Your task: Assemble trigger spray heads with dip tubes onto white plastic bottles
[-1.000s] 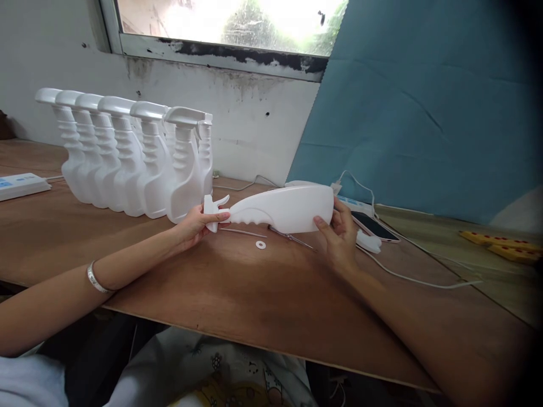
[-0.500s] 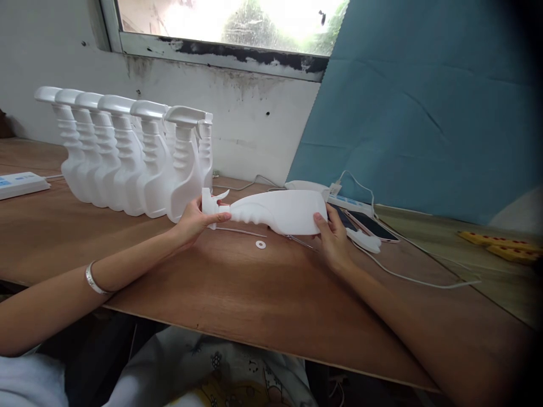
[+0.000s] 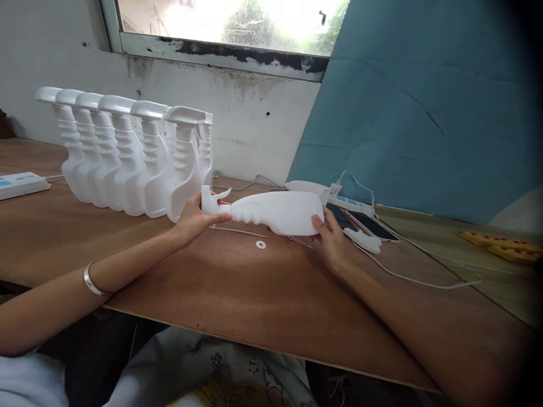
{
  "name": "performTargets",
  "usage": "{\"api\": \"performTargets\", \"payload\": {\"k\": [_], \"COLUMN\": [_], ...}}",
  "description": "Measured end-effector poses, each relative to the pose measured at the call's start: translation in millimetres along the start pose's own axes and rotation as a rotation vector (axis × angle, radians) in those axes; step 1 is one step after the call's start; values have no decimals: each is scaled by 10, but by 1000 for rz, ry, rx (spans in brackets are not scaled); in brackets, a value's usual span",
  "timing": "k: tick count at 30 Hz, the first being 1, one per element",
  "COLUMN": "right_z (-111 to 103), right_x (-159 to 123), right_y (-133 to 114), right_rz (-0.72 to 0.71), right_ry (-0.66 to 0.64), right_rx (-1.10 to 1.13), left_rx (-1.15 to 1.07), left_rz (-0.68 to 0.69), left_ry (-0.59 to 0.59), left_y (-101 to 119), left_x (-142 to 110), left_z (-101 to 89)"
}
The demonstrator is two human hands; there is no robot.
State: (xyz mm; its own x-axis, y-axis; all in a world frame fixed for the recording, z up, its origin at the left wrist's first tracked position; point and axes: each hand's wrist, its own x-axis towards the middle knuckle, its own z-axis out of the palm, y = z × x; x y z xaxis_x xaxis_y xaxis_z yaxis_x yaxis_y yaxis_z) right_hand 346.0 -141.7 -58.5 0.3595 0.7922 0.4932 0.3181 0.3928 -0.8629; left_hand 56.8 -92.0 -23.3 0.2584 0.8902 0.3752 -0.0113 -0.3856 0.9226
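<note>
Our right hand (image 3: 331, 240) sits further left than before, gripping the base of the bottle (image 3: 282, 212) mid-frame; our left hand (image 3: 193, 221) clasps the sprayer (image 3: 207, 202) at the neck.

Six white spray bottles (image 3: 123, 181) make up the front row, and at least one more white bottle (image 3: 206, 144) shows behind it; overlap hides the full number there. Two hands, one left hand (image 3: 190, 221) and one right hand (image 3: 333, 240), share one held bottle (image 3: 280, 212) with one trigger head (image 3: 207, 202). The one table (image 3: 237, 294) also carries one white ring (image 3: 257, 245), one thin tube (image 3: 240, 231), one slim metal tool (image 3: 302, 243), one loose white part (image 3: 365, 241) and one pink-edged phone (image 3: 373, 227). There are two power strips (image 3: 25, 185), two yellow pieces (image 3: 487, 237), one bracelet (image 3: 87, 278), one window (image 3: 203, 22) and one blue sheet (image 3: 407, 102).
</note>
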Motion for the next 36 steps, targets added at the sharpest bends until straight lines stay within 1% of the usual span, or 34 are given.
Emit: {"api": "performTargets", "payload": {"k": [3, 6, 11, 14, 17, 20, 22, 28, 32, 34, 36], "right_z": [-16, -27, 16, 49, 59, 52, 47, 34, 38, 43, 38], "right_x": [24, 49, 20, -10, -14, 5, 23, 51, 54, 62, 73], "right_y": [80, 100, 2, -62, -85, -78, -70, -70, -88, -80, -60], "right_rz": [-7, -12, -51, -63, -81, -94, -105, -118, -140, -156, -142], "right_ry": [-26, -40, -61, -41, -12, 18, 41, 108, 134, 147, 138], "right_rx": [18, 83, 109, 129, 170, 205, 228, 282, 256, 230, 206], "left_rx": [68, 138, 298, 338, 290, 242, 219, 158, 101, 81, 94], "left_rz": [38, 78, 164, 228, 291, 292, 287, 294, 262, 240, 237], "left_ry": [-6, -9, 57, 79, 1, -95, -116, -94, -63, -41, -34], "left_y": [23, 32, 58, 116, 193, 261, 299, 447, 533, 547, 545], "left_x": [-21, -54, -101, -136, -176, -210, -224, -220, -192, -178, -162], "left_z": [16, 37, 43, 56, 86, 122, 146, 230, 291, 314, 328]}}
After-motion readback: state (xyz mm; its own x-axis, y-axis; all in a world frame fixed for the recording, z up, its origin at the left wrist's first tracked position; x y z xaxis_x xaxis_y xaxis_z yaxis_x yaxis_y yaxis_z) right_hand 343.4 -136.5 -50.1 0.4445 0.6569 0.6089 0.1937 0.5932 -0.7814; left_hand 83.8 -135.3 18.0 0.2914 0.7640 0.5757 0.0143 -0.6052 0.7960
